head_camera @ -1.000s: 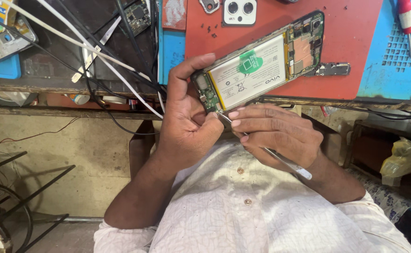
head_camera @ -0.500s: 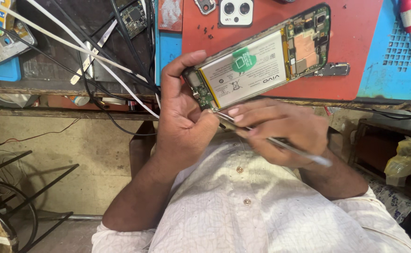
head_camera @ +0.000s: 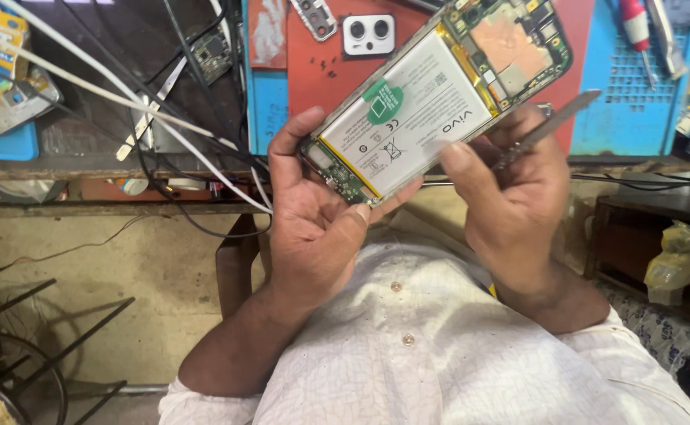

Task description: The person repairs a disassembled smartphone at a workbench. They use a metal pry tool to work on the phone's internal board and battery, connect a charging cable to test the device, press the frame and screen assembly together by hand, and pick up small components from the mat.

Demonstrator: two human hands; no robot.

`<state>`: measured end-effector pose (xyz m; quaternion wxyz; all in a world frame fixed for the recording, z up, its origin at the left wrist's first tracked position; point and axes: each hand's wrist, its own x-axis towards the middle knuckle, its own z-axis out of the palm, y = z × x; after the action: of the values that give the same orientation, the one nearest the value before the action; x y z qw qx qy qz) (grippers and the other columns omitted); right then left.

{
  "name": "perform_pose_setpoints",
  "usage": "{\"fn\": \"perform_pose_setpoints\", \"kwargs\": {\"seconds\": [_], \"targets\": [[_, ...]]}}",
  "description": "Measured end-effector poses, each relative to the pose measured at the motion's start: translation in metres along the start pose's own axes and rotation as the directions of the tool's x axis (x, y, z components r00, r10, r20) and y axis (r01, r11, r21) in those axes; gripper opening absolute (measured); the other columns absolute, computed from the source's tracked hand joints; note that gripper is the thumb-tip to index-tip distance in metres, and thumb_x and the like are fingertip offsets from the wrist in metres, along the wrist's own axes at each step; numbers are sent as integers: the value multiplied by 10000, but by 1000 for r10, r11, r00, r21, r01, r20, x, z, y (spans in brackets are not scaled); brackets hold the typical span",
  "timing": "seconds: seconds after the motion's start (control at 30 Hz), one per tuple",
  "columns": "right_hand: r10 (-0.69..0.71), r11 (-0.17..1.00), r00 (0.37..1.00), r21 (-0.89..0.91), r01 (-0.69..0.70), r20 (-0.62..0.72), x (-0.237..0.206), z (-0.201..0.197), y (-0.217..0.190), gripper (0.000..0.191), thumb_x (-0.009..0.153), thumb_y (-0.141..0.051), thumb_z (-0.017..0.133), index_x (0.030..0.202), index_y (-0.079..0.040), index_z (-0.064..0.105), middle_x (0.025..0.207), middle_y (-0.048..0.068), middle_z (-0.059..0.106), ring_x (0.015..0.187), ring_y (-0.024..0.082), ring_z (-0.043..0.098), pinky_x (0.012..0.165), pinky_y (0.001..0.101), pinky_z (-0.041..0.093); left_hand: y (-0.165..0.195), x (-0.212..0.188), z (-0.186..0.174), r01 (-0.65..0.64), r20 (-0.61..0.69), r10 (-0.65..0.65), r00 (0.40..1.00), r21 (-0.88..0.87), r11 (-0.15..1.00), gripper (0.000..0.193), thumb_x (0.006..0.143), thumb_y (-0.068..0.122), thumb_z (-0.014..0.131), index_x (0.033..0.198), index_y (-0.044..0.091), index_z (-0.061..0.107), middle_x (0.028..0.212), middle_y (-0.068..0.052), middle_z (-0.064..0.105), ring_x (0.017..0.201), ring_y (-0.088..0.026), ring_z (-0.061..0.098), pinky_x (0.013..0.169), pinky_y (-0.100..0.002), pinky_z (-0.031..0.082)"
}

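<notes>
An opened phone (head_camera: 431, 102) with its back cover off shows a white battery and a green circuit board. My left hand (head_camera: 313, 212) grips its lower end, thumb on the bottom edge. My right hand (head_camera: 510, 197) supports the phone's right side and holds metal tweezers (head_camera: 549, 126) that point up and to the right, away from the board.
A red work mat (head_camera: 313, 71) and blue mats (head_camera: 620, 94) cover the bench, with a white camera cover piece (head_camera: 368, 35), a red-handled screwdriver (head_camera: 636, 27), white and black cables (head_camera: 125, 102), and a small circuit board (head_camera: 211, 51). A metal stool frame (head_camera: 38, 346) stands at lower left.
My hands have lifted the phone closer to the camera. My right hand has swung the tweezers from the phone's lower end up to the right side, tips now pointing away.
</notes>
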<state>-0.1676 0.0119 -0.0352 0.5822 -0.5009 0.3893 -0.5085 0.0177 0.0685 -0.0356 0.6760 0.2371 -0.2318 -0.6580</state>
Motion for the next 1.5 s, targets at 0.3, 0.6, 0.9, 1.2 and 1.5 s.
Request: {"fn": "perform_pose_setpoints", "kwargs": {"seconds": [0.3,0.6,0.9,1.2,1.5], "targets": [[119,979,972,-186,-81,202,43,-6,-42,184,1052,-44,747,1168,45,636,1000,69,726,874,121,700,818,250,583,10,0,-2,272,7,-274,962,88,958,647,980,-134,611,1557,-16,343,1321,-194,649,1204,-289,669,1072,-502,593],[-120,978,991,164,128,-59,27,-23,-28,265,1179,-206,544,1120,47,599,1014,144,648,772,167,622,701,255,544,-10,11,17,35,-46,-24,999,264,964,752,964,-139,638,1519,130,207,1369,-186,601,1246,-274,689,1038,-446,638],[-356,934,928,-82,348,-114,-25,-17,3,319,995,18,678,1153,-97,425,1077,124,599,977,232,692,925,391,630,-30,22,27,-137,6,147,989,391,910,768,965,-188,659,1459,159,183,1363,-189,607,1234,-250,696,1074,-398,613],[-432,891,901,-162,423,-23,-24,-30,12,297,1043,61,654,1178,-77,428,1096,124,621,1051,254,726,1007,402,629,-34,27,36,-125,23,126,992,376,918,619,980,-178,661,1398,90,290,1330,-184,628,1230,-237,702,1087,-379,617],[-418,854,905,-305,422,82,-20,-31,1,301,1032,84,649,1148,-67,416,1093,132,611,1085,268,728,1009,409,648,-34,28,34,-122,11,128,992,393,911,612,982,-164,658,1408,86,295,1312,-179,635,1218,-240,708,1079,-378,623]]}}
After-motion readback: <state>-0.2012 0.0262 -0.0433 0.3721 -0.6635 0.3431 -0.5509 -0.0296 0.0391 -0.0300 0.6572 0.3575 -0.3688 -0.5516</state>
